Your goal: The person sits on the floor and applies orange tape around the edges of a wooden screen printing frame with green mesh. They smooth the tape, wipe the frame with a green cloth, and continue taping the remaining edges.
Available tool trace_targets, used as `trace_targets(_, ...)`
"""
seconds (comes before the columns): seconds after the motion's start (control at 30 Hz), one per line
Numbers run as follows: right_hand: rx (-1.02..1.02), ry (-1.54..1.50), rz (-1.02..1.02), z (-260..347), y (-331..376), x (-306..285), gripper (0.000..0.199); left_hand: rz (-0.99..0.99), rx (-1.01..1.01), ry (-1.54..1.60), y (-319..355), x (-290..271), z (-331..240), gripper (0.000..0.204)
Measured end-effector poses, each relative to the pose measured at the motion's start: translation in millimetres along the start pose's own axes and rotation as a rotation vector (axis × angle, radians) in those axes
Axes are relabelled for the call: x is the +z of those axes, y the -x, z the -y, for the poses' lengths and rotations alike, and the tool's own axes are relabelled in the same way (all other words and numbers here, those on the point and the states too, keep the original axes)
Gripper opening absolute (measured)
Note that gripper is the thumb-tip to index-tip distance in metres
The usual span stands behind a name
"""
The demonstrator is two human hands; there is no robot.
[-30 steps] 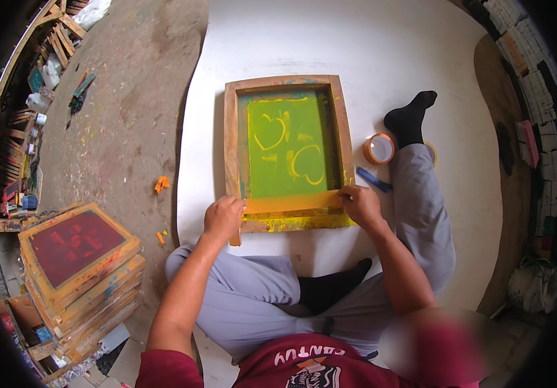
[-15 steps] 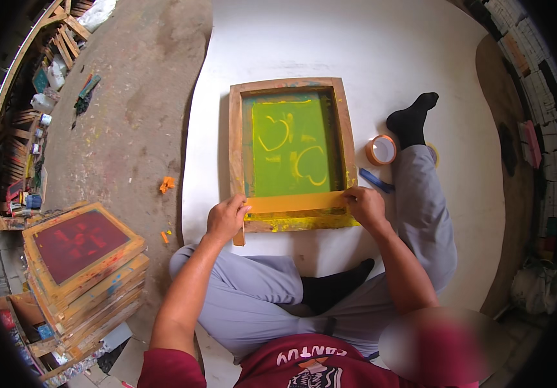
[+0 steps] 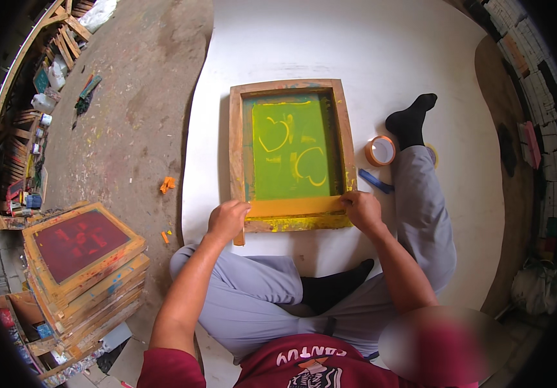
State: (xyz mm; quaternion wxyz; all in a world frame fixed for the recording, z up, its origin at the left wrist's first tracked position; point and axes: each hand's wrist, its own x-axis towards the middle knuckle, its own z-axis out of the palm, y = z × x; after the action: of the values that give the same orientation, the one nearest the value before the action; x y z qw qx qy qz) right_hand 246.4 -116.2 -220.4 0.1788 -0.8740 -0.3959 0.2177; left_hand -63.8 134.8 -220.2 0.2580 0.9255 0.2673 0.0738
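Note:
A wooden-framed printing screen (image 3: 289, 142) lies on the white sheet before me, its mesh green with two yellow heart outlines. Across its near end runs a strip of orange tape (image 3: 296, 206), stretched between my hands. My left hand (image 3: 227, 218) pinches the strip's left end over the left side of the frame. At the right side my right hand (image 3: 362, 210) grips the other end, fingers closed. Part of each tape end is hidden by the fingers.
An orange tape roll (image 3: 380, 150) and a blue cutter-like tool (image 3: 375, 181) lie right of the screen, beside my outstretched leg (image 3: 420, 200). At left stands a stack of wooden frames (image 3: 88, 258). Orange scraps (image 3: 167, 185) lie on the floor.
The tape's left end and my left hand have shifted slightly nearer to me. My right hand has also come slightly nearer. The strip stays stretched between them.

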Motion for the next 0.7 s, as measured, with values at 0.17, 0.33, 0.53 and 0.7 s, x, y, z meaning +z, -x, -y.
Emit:
trace_targets(0.17, -0.041, 0.119, 0.061, 3, 5, 6, 0.017, 0.204, -0.026, -0.15, -6, -3, -4, 0.014)
trace_targets(0.33, -0.084, 0.305, 0.133, 3, 3, 13, 0.018, 0.325, 0.112, -0.371, -14, -1, -5, 0.013)
trace_targets(0.53, -0.272, 0.407, 0.036, 10, 9, 15, 0.01, 0.419, 0.301, -0.542, -16, 7, -9, 0.01)
trace_targets(0.7, -0.278, 0.499, 0.026, 14, 12, 23, 0.01, 0.467, 0.355, -0.598, -19, 11, -16, 0.009)
